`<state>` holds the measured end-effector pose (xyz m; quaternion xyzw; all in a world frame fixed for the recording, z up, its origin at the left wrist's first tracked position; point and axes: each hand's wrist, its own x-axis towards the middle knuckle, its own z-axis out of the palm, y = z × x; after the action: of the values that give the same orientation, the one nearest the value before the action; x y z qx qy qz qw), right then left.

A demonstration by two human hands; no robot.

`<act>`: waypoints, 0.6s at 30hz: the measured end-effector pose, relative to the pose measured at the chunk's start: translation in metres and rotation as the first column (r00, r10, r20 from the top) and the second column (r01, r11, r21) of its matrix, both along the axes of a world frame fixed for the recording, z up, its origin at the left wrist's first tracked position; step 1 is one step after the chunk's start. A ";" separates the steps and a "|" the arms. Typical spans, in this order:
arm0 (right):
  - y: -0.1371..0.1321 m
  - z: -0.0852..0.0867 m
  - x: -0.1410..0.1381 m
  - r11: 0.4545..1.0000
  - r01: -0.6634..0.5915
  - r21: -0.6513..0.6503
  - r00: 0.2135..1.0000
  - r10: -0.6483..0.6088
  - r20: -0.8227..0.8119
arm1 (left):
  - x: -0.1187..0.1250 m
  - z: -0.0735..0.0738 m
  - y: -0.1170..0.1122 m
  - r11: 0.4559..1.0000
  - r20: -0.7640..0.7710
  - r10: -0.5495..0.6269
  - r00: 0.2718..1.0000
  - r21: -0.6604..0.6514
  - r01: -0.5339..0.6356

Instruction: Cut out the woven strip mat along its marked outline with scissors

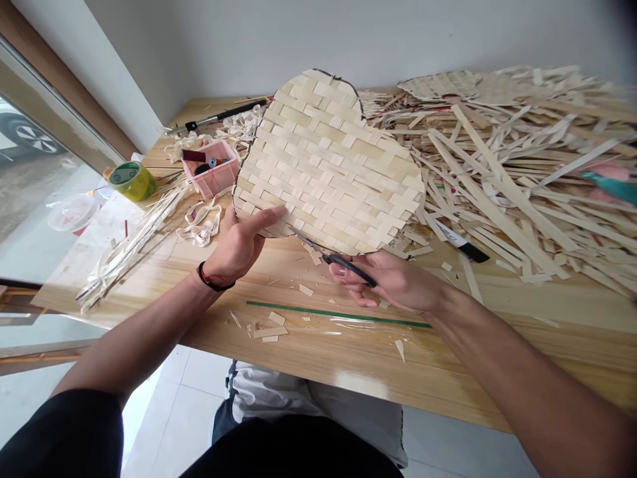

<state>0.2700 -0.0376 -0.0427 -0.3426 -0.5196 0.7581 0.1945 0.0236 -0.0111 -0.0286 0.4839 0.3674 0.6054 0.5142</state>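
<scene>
A heart-shaped panel of woven bamboo strips (pixel 328 159) is held up over the table, with dark edging along part of its outline. My left hand (pixel 243 239) grips its lower left edge, the thumb lying on the front face and the other fingers behind. In my right hand (pixel 383 279) is a pair of black-handled scissors (pixel 348 267), whose blades touch the panel's lower edge. Part of the right hand's fingers and of the scissors is hidden. Small cut scraps (pixel 271 327) lie below on the tabletop.
Loose bamboo strips (pixel 497 179) are heaped on the right, beside a black-handled knife (pixel 462 242). A pink basket (pixel 216 174) with thread spools and a roll of yellow tape (pixel 132 181) stand at left. A green strip (pixel 328 312) lies near the table's (pixel 448 372) front edge.
</scene>
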 end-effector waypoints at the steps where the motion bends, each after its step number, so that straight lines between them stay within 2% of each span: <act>1: 0.000 0.000 -0.001 1.000 -0.005 0.023 1.000 0.005 0.001 | 0.001 0.000 0.000 1.000 -0.003 0.000 1.000 -0.005 0.000; 5: -0.001 -0.002 -0.003 0.997 -0.027 0.075 0.999 0.029 -0.033 | 0.004 0.002 -0.003 0.999 0.006 -0.016 1.000 -0.029 0.017; 9: -0.001 -0.004 -0.001 0.998 -0.023 0.050 0.997 0.026 -0.067 | 0.005 0.002 -0.004 0.999 0.010 -0.003 1.000 -0.037 0.004; 18: 0.000 0.004 -0.003 0.997 0.012 0.077 1.000 -0.013 0.017 | 0.003 -0.003 -0.002 0.999 0.002 0.021 1.000 -0.034 -0.021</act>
<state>0.2673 -0.0376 -0.0389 -0.3448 -0.5482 0.7331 0.2077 0.0269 -0.0131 -0.0321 0.4707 0.3821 0.6050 0.5162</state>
